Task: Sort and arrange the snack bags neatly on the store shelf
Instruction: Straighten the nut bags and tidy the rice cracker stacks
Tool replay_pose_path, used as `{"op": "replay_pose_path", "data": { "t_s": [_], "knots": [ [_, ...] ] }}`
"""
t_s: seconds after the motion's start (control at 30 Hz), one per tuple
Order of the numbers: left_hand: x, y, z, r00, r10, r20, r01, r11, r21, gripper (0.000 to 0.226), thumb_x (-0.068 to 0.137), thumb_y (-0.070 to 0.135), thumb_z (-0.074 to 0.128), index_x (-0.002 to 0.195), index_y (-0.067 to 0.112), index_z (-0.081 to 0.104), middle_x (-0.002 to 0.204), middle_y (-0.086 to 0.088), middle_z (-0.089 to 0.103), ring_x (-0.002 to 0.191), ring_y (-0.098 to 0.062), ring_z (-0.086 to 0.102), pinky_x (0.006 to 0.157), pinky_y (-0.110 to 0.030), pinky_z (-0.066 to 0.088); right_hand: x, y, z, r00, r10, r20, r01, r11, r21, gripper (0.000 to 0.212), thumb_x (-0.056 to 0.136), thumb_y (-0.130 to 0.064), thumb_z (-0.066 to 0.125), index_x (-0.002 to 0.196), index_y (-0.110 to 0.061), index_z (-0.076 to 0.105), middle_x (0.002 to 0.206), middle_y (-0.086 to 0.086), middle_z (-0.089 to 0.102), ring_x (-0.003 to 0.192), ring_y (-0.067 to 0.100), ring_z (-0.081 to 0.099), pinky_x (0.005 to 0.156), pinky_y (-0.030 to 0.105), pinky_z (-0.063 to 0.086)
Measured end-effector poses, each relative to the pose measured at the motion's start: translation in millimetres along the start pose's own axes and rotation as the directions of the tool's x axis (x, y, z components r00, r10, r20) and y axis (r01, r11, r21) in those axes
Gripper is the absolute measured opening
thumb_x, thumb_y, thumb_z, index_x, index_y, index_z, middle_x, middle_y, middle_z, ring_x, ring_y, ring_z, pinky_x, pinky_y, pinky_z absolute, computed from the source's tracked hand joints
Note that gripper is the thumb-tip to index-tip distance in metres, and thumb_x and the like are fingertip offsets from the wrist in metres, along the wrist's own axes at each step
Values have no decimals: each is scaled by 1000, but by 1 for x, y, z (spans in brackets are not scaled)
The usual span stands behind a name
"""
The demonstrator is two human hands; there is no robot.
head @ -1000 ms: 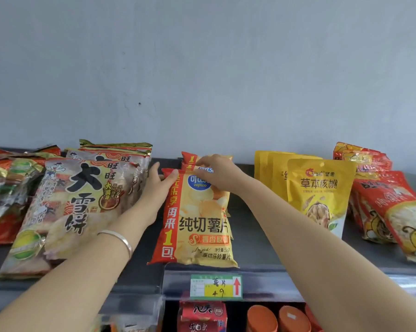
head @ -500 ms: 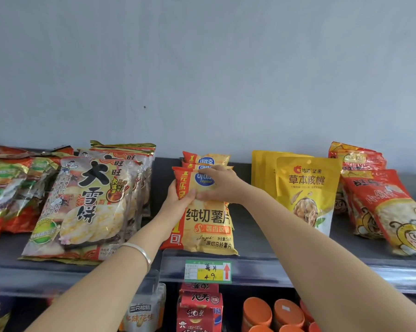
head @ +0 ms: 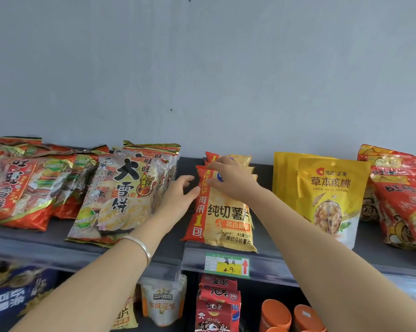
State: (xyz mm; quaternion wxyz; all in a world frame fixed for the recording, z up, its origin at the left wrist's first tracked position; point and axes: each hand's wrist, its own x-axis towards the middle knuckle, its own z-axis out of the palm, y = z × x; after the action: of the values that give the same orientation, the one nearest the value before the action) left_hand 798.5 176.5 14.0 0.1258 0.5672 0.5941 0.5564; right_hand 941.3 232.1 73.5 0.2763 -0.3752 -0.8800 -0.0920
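Note:
A yellow and red potato chip bag (head: 226,219) leans at the front of the dark shelf (head: 171,238), with more chip bags (head: 241,160) stacked behind it. My right hand (head: 233,180) lies over the front bag's top and pinches its upper left corner. My left hand (head: 178,197) is just left of the bag with fingers spread, its thumb against the bag's red edge and nothing held.
Big rice cracker bags (head: 123,195) lean left of my hands, with red bags (head: 17,192) beyond them. Yellow walnut pouches (head: 331,195) and red bags (head: 403,207) stand to the right. A price tag (head: 227,264) sits on the shelf rail, with packets and orange tubs (head: 276,315) below.
My left hand has let go of the chip bag's top and opened beside it. The right hand has stayed on the top of the bag. The view has shifted slightly.

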Motion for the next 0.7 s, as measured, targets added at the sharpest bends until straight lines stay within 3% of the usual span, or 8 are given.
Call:
{"op": "replay_pose_path", "data": {
  "t_s": [0.07,0.17,0.27,0.53,0.7],
  "knots": [
    [-5,-4,-17,997,59,-47,-54,993,110,37,93,23,55,129,20,51,129,-2,53,122,-18,48,100,-34,41,5,-12,6,999,-48,1,48,999,11,45,96,-39,51,139,-27,47,144,1,42,130,23,42,95,37,46],
    [-9,-10,-43,993,76,-87,-60,983,171,32,93,18,55,125,18,54,127,0,53,119,-16,49,93,-24,36,13,-28,15,994,-105,24,104,994,45,45,95,-37,52,138,-24,49,141,3,45,128,24,44,98,38,44],
    [-7,-18,-66,988,77,-133,-52,982,183,32,92,16,55,124,18,55,129,1,52,120,-14,47,99,-28,36,23,-43,25,990,-139,38,137,989,61,45,95,-37,52,138,-23,49,140,4,47,126,25,45,97,39,45],
    [22,-56,-121,982,93,-163,-51,968,247,29,91,16,58,120,19,58,126,-1,55,119,-16,49,98,-30,39,65,-91,54,987,-149,57,141,983,115,44,95,-36,53,137,-24,49,141,5,46,125,25,47,97,40,47],
    [57,-83,-163,978,154,-143,-114,961,253,29,90,13,57,119,17,57,122,-2,54,105,-9,48,89,-23,36,104,-123,70,994,-106,37,101,988,117,45,95,-35,53,139,-25,48,141,5,47,124,25,49,97,40,47]
  ]
}}
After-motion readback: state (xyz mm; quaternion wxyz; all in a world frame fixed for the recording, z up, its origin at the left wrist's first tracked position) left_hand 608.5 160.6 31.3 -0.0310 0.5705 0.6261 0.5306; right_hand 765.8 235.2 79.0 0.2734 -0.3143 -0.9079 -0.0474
